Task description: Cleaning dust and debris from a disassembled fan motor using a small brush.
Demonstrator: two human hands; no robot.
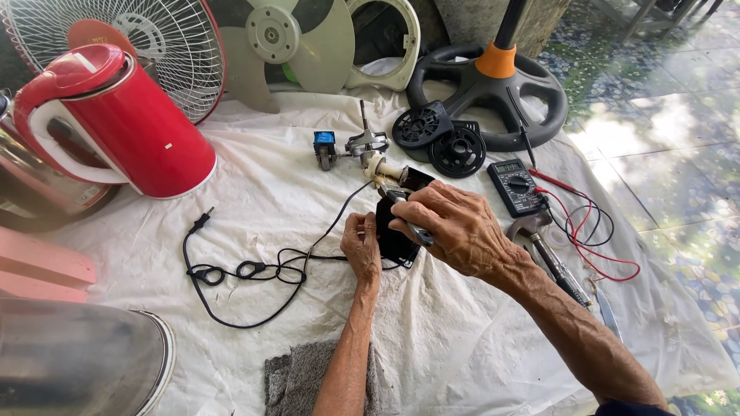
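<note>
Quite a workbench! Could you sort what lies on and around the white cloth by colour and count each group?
Red: 1, the kettle
Black: 5, the housing steadied by the left hand, power cord, two round covers, fan base
Metal tool: 1, gripped by the right hand
Dark grey: 1, the multimeter
Total: 8

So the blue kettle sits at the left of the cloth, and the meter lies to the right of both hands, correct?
Not quite: the head view shows the kettle is red, not blue. It does sit at the left of the cloth, and the meter lies right of both hands.
</note>
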